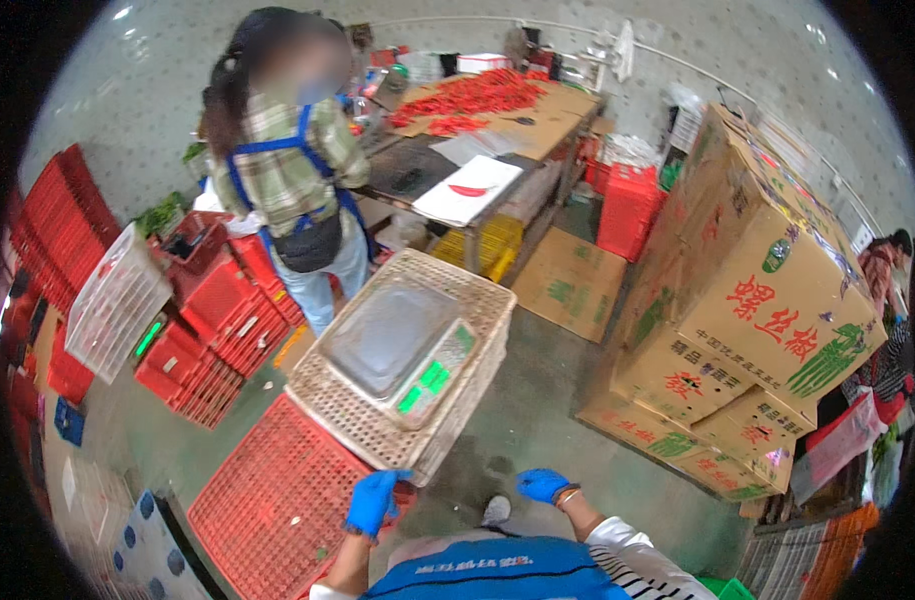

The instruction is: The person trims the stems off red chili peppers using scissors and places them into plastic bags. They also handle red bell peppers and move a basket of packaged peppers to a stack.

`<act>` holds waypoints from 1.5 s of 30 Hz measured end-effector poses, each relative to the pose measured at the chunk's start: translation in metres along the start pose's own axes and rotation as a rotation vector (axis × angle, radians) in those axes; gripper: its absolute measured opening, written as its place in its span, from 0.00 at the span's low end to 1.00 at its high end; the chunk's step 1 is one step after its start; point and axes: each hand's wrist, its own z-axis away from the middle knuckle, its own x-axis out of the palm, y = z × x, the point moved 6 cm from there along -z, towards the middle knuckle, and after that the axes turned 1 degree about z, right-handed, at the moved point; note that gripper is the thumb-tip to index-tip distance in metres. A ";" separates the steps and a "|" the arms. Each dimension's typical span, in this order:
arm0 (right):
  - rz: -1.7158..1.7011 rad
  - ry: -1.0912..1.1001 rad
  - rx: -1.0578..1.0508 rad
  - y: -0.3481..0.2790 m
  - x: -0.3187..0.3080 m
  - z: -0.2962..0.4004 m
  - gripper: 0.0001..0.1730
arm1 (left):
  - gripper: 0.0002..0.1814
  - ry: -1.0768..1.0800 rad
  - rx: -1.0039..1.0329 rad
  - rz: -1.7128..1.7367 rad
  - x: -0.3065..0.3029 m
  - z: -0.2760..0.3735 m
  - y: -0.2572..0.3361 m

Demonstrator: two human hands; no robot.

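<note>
My left hand (370, 504), in a blue glove, is at the near corner of an upturned whitish plastic basket (330, 409). Its fingertips overlap the basket's edge in the picture; whether they grip it is unclear. A red plastic crate (277, 502) lies just beside and below that hand. On the basket sits a digital weighing scale (397, 337) with a bare metal pan and lit green displays. My right hand (543, 485), also blue-gloved, hangs above the floor to the right of the basket. Nothing shows in it, and its finger pose is hard to make out.
A person (292, 165) in a plaid shirt stands at a work table (570, 112) bearing red chili peppers (480, 97). Stacked cardboard boxes (772, 285) rise on the right. Red crates (217, 330) stand left, and flattened cardboard (573, 281) lies on the floor. Another person (881, 277) is far right.
</note>
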 end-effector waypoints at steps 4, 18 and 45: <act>-0.023 0.112 0.187 0.080 -0.074 0.030 0.26 | 0.16 -0.203 -0.082 0.145 0.107 -0.089 0.070; -0.229 0.200 0.194 0.203 -0.284 -0.146 0.26 | 0.17 -0.358 -0.028 0.131 0.273 -0.373 0.136; -0.104 0.407 -0.018 0.453 -0.914 -0.578 0.20 | 0.15 0.235 0.142 0.244 0.352 -0.928 0.399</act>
